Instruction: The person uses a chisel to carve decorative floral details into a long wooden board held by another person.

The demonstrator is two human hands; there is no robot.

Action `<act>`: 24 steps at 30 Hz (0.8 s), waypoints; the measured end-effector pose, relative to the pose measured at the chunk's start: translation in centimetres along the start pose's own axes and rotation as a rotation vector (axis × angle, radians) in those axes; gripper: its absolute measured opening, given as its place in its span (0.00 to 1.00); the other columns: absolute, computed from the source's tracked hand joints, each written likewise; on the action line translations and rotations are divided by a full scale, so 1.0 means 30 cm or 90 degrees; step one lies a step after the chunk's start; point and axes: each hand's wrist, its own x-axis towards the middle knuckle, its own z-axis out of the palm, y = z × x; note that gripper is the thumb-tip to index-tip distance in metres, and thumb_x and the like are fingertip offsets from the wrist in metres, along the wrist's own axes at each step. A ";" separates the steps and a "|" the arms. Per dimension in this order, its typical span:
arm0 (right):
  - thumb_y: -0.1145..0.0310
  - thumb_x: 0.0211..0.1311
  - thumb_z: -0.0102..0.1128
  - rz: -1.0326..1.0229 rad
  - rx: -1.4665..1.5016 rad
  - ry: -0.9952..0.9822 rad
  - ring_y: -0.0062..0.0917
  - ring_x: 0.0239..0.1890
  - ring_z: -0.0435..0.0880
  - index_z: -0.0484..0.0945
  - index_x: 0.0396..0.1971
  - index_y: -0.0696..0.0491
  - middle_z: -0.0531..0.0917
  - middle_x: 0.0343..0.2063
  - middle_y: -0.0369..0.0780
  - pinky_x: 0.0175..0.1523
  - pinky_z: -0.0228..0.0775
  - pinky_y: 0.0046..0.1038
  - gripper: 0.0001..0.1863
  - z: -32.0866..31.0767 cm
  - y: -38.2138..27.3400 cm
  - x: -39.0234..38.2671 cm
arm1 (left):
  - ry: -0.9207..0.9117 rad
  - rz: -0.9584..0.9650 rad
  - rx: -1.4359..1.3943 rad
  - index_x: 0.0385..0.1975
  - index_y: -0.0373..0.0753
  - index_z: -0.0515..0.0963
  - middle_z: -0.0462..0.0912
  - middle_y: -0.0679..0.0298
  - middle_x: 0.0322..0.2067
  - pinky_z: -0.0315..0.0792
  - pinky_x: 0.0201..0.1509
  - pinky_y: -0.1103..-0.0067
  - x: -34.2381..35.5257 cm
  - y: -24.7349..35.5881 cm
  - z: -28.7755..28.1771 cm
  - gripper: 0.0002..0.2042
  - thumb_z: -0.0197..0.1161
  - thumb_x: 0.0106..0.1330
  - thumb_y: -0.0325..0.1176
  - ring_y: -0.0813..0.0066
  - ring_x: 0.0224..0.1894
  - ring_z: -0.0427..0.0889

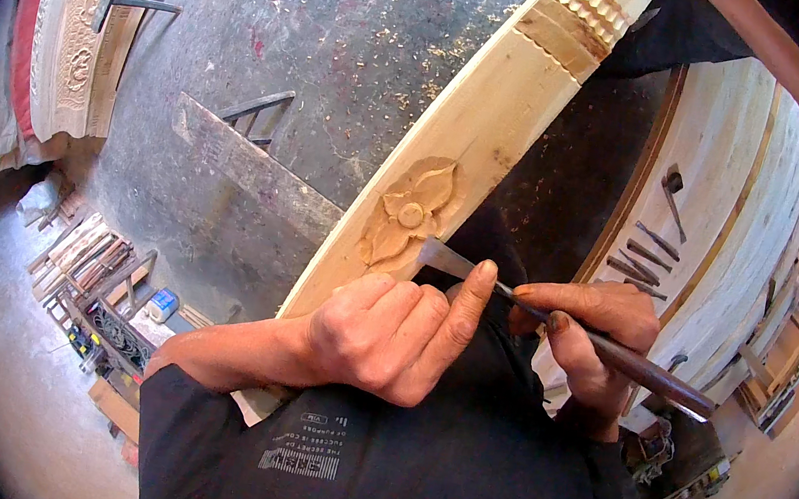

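My right hand [601, 327] is wrapped round the dark wooden handle of a chisel [651, 374], which slants down toward the right. Its flat metal blade meets a long pale wooden plank [498, 111], at the edge of a carved flower [411, 213] with a round centre and raised petals. Beside the blade, my left hand [388, 334] is closed with its fingers curled over the plank, and one digit stands up against the chisel's shank. The undersides of its fingers are hidden.
Several carving tools [649, 252] lie on pale boards [724, 161] at right. Another person's arm [765, 40] reaches in at upper right. Carved boards [94, 38] stand at upper left. Wood chips dot the dark surface [297, 34]; a tool rack [105, 302] stands lower left.
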 end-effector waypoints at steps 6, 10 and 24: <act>0.77 0.62 0.63 -0.002 0.008 0.025 0.31 0.31 0.95 0.91 0.43 0.62 0.93 0.30 0.46 0.41 0.89 0.30 0.13 0.015 0.023 -0.017 | 0.012 -0.001 -0.005 0.50 0.22 0.88 0.62 0.72 0.17 0.57 0.20 0.82 -0.001 0.002 0.009 0.28 0.63 0.44 0.25 0.85 0.17 0.66; 0.76 0.64 0.63 -0.012 0.005 0.027 0.31 0.31 0.95 0.91 0.43 0.62 0.93 0.30 0.46 0.41 0.89 0.30 0.12 0.018 0.033 -0.024 | -0.034 -0.014 -0.018 0.54 0.23 0.87 0.74 0.69 0.20 0.61 0.20 0.82 -0.002 0.008 -0.011 0.31 0.63 0.43 0.26 0.84 0.18 0.70; 0.75 0.66 0.61 -0.011 0.026 0.045 0.31 0.32 0.95 0.91 0.43 0.62 0.93 0.30 0.46 0.41 0.89 0.30 0.13 0.037 0.067 -0.051 | 0.000 0.001 -0.023 0.48 0.21 0.88 0.66 0.72 0.16 0.59 0.21 0.83 -0.005 0.006 0.010 0.23 0.65 0.50 0.24 0.86 0.17 0.69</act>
